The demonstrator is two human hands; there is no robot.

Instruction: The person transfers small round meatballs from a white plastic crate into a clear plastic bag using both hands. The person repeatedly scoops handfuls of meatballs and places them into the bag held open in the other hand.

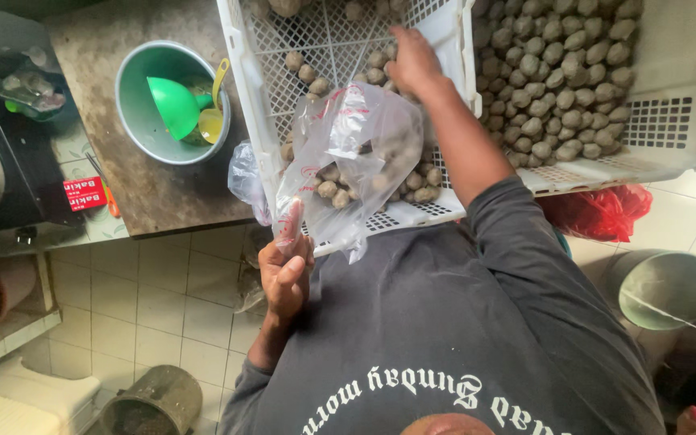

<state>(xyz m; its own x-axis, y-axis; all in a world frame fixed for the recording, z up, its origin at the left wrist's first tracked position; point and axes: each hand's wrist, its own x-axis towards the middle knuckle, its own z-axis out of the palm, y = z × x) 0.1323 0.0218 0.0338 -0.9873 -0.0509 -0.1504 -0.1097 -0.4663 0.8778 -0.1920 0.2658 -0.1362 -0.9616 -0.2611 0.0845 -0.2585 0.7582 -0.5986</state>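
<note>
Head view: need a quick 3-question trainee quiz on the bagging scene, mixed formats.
1. True or false: the left hand holds the clear plastic bag open.
2. Where does the right hand reach? A) green basin B) near white crate C) red bag
3. Fill in: a green ____ lies in the basin.

Key:
1. True
2. B, the near white crate, among the round brown balls
3. Funnel

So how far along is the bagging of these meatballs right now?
Partly done: the clear plastic bag already shows some brown balls at its bottom. In hand: the left hand holds the bag open while the right hand reaches into the near white crate. Left: scattered balls there, and the far crate holds a dense pile.
</note>
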